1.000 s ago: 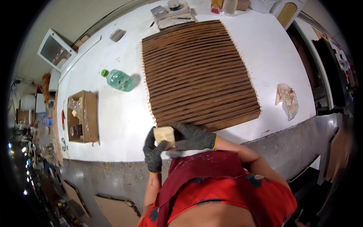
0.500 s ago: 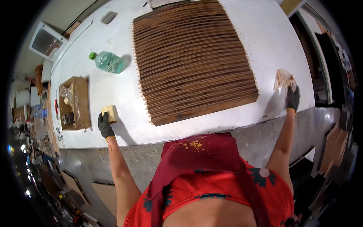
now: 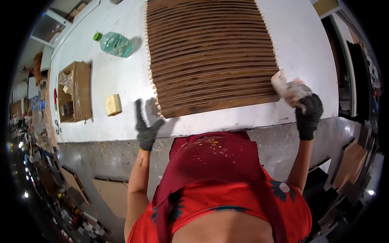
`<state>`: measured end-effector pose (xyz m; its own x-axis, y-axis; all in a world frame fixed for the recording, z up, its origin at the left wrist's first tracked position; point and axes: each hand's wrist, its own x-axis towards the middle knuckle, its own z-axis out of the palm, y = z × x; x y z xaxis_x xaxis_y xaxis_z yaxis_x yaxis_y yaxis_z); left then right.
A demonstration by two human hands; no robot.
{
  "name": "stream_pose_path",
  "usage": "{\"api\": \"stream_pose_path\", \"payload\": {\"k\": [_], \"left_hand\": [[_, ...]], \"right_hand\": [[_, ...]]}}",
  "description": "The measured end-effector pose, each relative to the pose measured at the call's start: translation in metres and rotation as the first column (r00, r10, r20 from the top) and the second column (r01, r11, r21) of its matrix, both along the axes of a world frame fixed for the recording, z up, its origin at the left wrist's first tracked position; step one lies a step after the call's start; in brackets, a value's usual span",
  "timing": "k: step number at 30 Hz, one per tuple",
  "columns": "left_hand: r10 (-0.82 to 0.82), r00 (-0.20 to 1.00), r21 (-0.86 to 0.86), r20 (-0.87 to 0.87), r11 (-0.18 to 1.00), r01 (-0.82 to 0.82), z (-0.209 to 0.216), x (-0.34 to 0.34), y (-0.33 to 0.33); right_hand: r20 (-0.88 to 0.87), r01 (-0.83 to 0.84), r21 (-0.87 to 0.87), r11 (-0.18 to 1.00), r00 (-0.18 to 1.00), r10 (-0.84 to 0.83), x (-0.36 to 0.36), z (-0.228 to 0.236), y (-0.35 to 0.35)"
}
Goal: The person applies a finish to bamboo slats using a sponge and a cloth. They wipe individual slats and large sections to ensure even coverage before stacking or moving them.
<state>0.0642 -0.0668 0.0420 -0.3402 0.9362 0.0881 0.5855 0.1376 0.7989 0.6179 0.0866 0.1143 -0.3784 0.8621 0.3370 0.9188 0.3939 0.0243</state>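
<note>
A row of dark brown wooden strips lies side by side on the white tabletop, pale at their notched ends. My left hand, in a dark knit glove, is at the near left corner of the strips, thumb and fingers spread, holding nothing. My gloved right hand grips a crumpled, stained whitish rag just off the near right corner; the rag's tip reaches the strips' ends. A yellowish sponge-like block rests on the table to the left of my left hand.
On the left side, a cardboard box holds plastic wrap and small items. Beyond it lies a green-tinted plastic bottle with a green cap. Scissors lie near the table's left edge. Boards lean below the table at right.
My left hand has let go of the yellowish block and moved right to the strips' corner. My right hand has lifted the rag off the table and brought it left to the strips.
</note>
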Motion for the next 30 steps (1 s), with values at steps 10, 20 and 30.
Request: {"api": "stream_pose_path", "payload": {"k": [10, 20, 30], "left_hand": [[0.011, 0.987, 0.121, -0.162, 0.993, 0.009, -0.051, 0.021, 0.025], [-0.060, 0.978, 0.149, -0.198, 0.985, 0.091, -0.095, 0.000, 0.021], [-0.060, 0.972, 0.135, -0.228, 0.987, 0.093, -0.071, 0.003, 0.026]], "right_hand": [[-0.544, -0.405, -0.027, 0.914, 0.773, 0.326, -0.117, -0.080, 0.030], [-0.401, -0.804, -0.047, 0.592, 0.558, 0.727, -0.410, -0.076, -0.050], [-0.449, -0.359, -0.160, 0.919, 0.856, 0.257, -0.148, -0.094, 0.005]]}}
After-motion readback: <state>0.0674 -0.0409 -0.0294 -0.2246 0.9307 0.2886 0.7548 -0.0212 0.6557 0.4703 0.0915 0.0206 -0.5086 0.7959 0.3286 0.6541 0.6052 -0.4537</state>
